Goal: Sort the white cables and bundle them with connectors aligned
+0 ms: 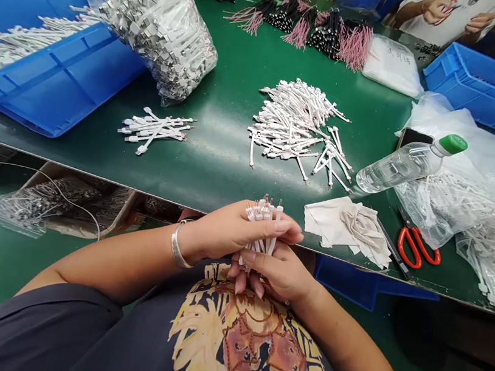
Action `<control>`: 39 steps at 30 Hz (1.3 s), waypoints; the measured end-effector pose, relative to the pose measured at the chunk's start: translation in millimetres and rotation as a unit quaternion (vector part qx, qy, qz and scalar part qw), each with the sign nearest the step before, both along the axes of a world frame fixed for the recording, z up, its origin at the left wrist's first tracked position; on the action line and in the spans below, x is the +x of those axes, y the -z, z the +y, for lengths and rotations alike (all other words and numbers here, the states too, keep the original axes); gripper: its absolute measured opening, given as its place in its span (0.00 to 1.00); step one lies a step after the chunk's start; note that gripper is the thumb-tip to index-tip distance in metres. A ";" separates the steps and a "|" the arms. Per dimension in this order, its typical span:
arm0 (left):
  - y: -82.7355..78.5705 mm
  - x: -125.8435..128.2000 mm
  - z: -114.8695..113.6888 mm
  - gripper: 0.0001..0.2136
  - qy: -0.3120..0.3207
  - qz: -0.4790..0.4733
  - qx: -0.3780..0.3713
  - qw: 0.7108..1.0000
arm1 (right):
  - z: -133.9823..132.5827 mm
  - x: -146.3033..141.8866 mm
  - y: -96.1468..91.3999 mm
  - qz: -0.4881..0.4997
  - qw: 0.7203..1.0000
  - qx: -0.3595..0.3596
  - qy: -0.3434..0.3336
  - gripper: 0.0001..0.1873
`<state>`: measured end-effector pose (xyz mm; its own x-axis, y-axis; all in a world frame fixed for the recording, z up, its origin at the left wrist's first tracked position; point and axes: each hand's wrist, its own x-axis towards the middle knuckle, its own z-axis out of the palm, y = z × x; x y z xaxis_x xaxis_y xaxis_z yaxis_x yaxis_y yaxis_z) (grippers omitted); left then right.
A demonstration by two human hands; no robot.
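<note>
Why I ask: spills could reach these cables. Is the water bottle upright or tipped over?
Tipped over: the clear plastic bottle lies on its side, its base low on the left and its green cap raised at the right.

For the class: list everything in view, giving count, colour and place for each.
Workbench: one, green, across the view
Plastic tray: one, blue, left end of bench
Clear bag of cables: one, white and silver, on tray edge
Loose cables: many, white, mid-bench
Wire bundles: several, black and pink, far edge
Crate: one, blue, far right
Water bottle: one, clear with green cap, right
Scissors: one pair, red handles, near right
Cloth: one, beige, near edge
Cable bunch: one, white, between the hands
Left hand: one, silver bangle on wrist, gripping bunch
Right hand: one, below, gripping bunch
</note>
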<state>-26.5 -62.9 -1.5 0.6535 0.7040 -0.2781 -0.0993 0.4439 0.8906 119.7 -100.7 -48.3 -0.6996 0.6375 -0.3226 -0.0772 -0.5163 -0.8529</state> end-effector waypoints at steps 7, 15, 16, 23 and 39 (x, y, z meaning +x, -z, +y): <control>25.7 8.8 -7.9 0.13 -0.089 -0.082 -0.168 0.978 | -0.2 6.8 1.6 0.042 0.988 -0.147 0.003 0.17; 21.3 10.3 -12.3 0.06 -0.237 -0.107 -0.230 0.938 | -11.8 38.3 13.6 -0.060 0.993 0.031 0.098 0.27; 20.9 10.3 -12.0 0.06 -0.244 -0.107 -0.231 0.936 | -14.7 40.0 14.7 -0.086 0.987 0.069 0.120 0.29; 23.9 14.9 -10.8 0.08 -0.259 -0.093 -0.223 0.935 | -23.4 40.8 4.7 -0.239 0.909 0.307 0.152 0.14; 22.0 11.6 -12.6 0.08 -0.229 -0.075 -0.299 0.923 | -23.6 47.6 17.9 -0.096 0.976 0.036 0.191 0.19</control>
<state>-14.9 -75.5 -23.5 0.3887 0.6651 -0.6376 -0.4999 0.7335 0.4605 167.3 -124.3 -66.2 -0.3365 0.8661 -0.3696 -0.0872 -0.4195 -0.9036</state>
